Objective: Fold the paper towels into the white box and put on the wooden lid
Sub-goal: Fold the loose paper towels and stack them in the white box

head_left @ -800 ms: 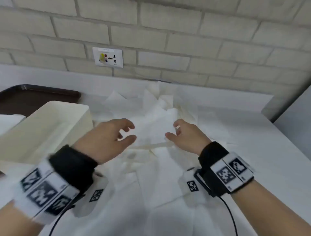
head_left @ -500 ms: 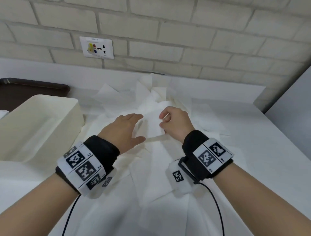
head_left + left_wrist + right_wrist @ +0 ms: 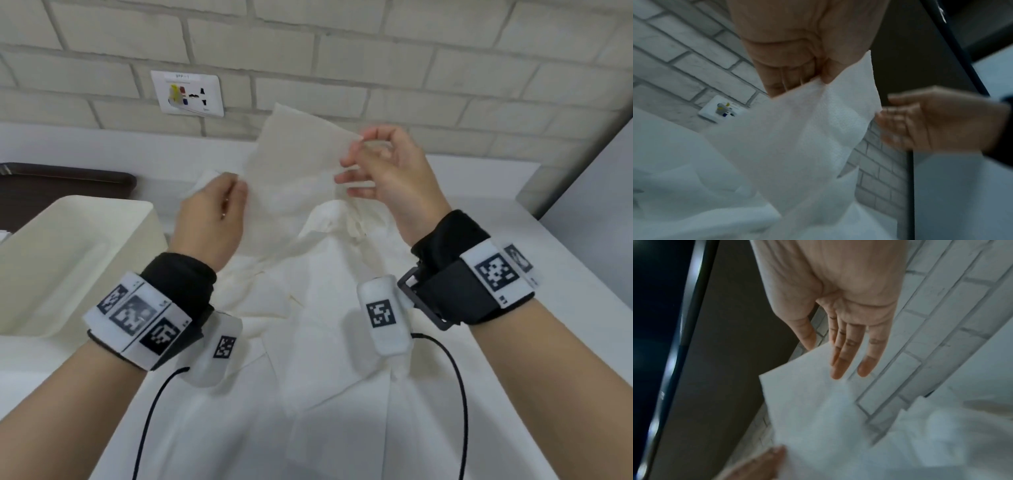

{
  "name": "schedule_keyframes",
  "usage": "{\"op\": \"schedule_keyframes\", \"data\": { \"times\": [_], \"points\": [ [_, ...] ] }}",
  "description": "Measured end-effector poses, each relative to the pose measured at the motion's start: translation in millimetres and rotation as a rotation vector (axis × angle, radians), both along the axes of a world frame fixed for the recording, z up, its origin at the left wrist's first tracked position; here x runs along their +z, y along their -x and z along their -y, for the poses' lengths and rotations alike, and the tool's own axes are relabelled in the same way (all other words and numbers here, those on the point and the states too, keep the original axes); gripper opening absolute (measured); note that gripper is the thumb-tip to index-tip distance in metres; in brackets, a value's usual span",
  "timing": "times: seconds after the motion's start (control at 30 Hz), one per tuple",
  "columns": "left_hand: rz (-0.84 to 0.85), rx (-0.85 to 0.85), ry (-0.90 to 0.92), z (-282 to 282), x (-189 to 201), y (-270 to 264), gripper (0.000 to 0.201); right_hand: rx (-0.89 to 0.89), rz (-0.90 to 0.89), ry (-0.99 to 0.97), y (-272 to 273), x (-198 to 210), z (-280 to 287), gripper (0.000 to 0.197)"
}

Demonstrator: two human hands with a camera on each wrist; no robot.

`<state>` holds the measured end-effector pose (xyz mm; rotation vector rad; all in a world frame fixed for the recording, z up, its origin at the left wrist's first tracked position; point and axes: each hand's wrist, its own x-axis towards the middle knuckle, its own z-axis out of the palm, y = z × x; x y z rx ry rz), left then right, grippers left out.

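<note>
Mid-frame, the left hand (image 3: 209, 219) pinches a towel (image 3: 291, 164) lifted above the towel pile (image 3: 329, 342) on the tabletop (image 3: 565, 308); the right hand (image 3: 387, 178) (fingers loosely spread) touches its upper corner. The box (image 3: 68, 260) sits at left.

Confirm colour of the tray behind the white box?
Dark brown tray, behind the white box; the head view shows it best.

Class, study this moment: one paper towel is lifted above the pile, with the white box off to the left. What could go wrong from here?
1. The left hand pinches the lifted paper towel only at its edge, while the right hand is open at the far corner; the sheet may slip or tear.
2. The towel hangs over the loose pile, so it could drag other sheets.
3. The white box stands apart, so the fold may loosen in transfer.
</note>
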<state>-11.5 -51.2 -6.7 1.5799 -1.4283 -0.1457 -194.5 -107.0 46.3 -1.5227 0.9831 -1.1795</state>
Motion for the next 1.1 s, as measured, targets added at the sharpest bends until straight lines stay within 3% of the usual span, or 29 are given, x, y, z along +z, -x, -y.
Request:
{"op": "schedule_keyframes", "data": {
  "times": [0.13,0.23,0.43,0.57,0.83,1.0,1.1],
  "points": [
    [-0.125,0.123,0.021,-4.3,2.6,-15.8,0.023,-0.105,-0.48,-0.001,7.0,-44.0,14.0,0.024],
    [-0.178,0.158,0.007,-9.1,-4.2,-23.2,0.023,-0.012,-0.824,-0.013,10.4,-71.4,18.5,0.037],
    [-0.356,0.188,-0.036,-15.9,-21.9,-32.3,0.011,0.074,-1.065,-0.027,0.8,-84.8,24.6,0.066],
    [-0.372,0.201,-0.062,-18.8,-29.0,-33.5,0.015,0.073,-1.041,-0.049,-3.8,-80.9,31.6,0.066],
    [-0.427,0.172,-0.065,-19.9,-32.4,-34.2,0.042,-0.008,-0.774,-0.017,-4.3,-78.2,48.5,0.015],
    [-0.389,0.126,-0.007,-22.3,-33.9,-36.1,0.07,-0.063,-0.573,0.058,-0.8,-63.5,55.8,0.007],
    [-0.324,0.111,-0.024,-21.8,-31.2,-34.4,0.067,-0.109,-0.453,0.078,0.0,-49.9,59.1,0.008]
  ]
}}
